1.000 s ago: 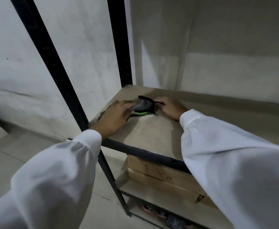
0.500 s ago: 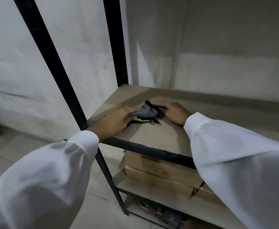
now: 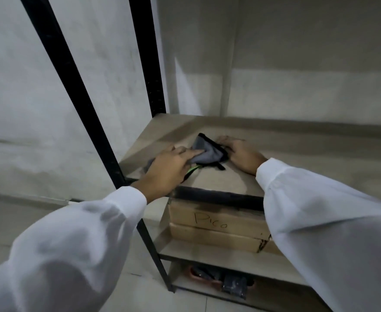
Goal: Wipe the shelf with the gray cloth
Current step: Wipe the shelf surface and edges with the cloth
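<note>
Gray cloth [image 3: 204, 150]: black-hemmed with a green strip at its near edge, bunched into a peak near the front-left corner of the shelf [image 3: 218, 181], between both hands.
Left hand [image 3: 171, 167]: straight fingers together, pressing the cloth's left part.
Right hand [image 3: 241, 154]: touching the black hem; cannot tell whether it pinches.

Left hand [image 3: 169, 167] and right hand [image 3: 241, 153] press gray cloth [image 3: 205, 149] on shelf [image 3: 218, 181].
</note>
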